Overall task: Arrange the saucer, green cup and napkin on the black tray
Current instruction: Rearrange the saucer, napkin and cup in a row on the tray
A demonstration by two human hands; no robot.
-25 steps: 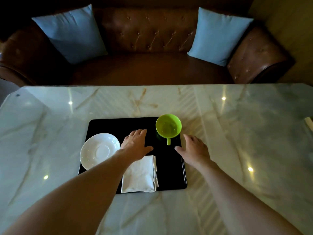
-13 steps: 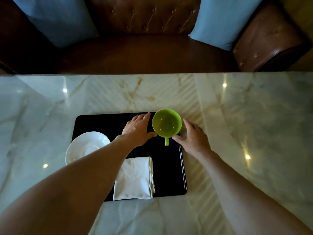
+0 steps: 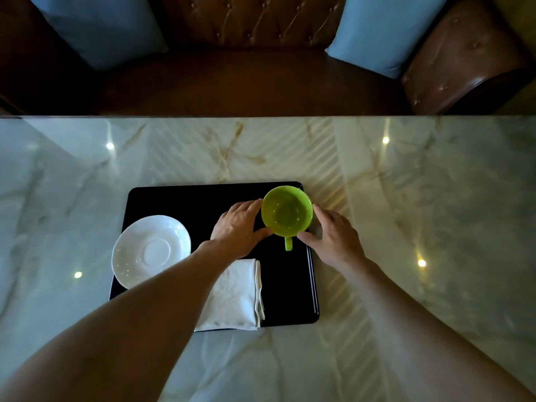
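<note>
The green cup (image 3: 286, 211) stands upright at the far right corner of the black tray (image 3: 185, 201), its handle pointing toward me. My left hand (image 3: 237, 226) cups its left side and my right hand (image 3: 333, 236) cups its right side, fingers touching the wall of the cup. The white saucer (image 3: 151, 250) lies on the tray's left part, overhanging the left edge. A folded white napkin (image 3: 236, 297) rests at the tray's near edge, partly under my left forearm.
The tray sits on a glossy marble table (image 3: 406, 213) with lamp reflections. Beyond the far table edge is a brown leather sofa (image 3: 246, 82) with two light blue cushions (image 3: 383, 33).
Both hands moved forward from flat beside the cup to closing around its sides. The camera tilted down and closer. Saucer and napkin stayed put.
</note>
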